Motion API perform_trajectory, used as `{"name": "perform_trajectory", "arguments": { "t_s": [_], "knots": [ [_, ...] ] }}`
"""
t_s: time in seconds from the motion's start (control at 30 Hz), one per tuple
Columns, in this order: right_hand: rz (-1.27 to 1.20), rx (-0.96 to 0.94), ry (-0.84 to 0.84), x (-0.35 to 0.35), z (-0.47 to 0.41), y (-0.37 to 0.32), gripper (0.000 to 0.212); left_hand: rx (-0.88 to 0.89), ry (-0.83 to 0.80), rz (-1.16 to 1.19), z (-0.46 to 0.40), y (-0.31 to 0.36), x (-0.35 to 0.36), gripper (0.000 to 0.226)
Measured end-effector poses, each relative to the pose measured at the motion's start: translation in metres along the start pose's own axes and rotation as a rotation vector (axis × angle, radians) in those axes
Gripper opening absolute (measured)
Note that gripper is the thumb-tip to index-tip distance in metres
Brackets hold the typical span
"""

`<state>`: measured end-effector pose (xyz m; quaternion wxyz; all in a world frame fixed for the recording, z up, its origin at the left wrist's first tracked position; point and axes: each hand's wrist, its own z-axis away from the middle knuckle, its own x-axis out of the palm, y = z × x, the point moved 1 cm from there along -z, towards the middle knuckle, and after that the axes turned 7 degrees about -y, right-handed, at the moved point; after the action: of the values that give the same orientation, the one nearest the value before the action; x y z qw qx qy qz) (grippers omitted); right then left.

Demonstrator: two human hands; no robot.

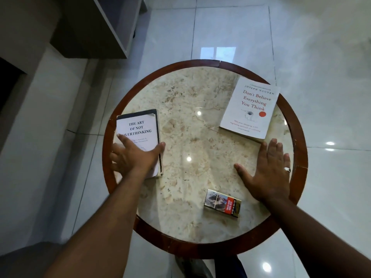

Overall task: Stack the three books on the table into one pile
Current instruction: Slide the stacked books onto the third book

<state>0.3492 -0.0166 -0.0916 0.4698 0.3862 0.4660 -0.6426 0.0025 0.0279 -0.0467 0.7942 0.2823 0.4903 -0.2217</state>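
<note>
So there's a round table [299,137] with a marble-looking top and a dark wooden rim, sitting on a shiny white tiled floor [321,47]. Only two books show up here, not three. The one titled "The Art of Not Overthinking" [140,129] lies flat at the left edge of the table, cover up, with its corner right at the rim. The left hand [132,155] is spread over the near half of that book, fingers splayed across the cover and the thumb hooked around its right side, so it looks like a loose grip on it, book still flat on the top. The white book, "Don't Believe Everything You Think" [251,107], sits at the far right edge, tilted a bit, its far corner poking over the rim. The right hand [269,173] is open wide, palm down, holding nothing, just beside the near edge of the white book; can't tell if the fingertips touch it. There's a ring [288,169] on one finger. A small cigarette pack [221,203] lies near the front edge, between the two arms.
</note>
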Motion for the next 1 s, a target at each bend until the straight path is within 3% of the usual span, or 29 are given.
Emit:
{"name": "perform_trajectory", "arguments": {
  "t_s": [0.47,0.8,0.9,1.0],
  "knots": [
    [0.015,0.029,-0.024,0.001,0.009,0.008,0.108,0.032,0.123,0.055,-0.006,0.006,0.017,0.133],
    [0.005,0.026,0.002,0.001,0.01,0.007,0.109,0.03,0.11,0.041,-0.006,0.013,0.016,0.131],
    [0.006,0.033,-0.009,0.001,0.009,0.005,0.109,0.197,0.097,-0.025,0.01,0.031,0.02,0.131],
    [0.006,0.045,-0.021,0.001,0.01,0.004,0.11,0.459,-0.017,-0.031,0.034,0.086,0.035,0.126]
  ]
}}
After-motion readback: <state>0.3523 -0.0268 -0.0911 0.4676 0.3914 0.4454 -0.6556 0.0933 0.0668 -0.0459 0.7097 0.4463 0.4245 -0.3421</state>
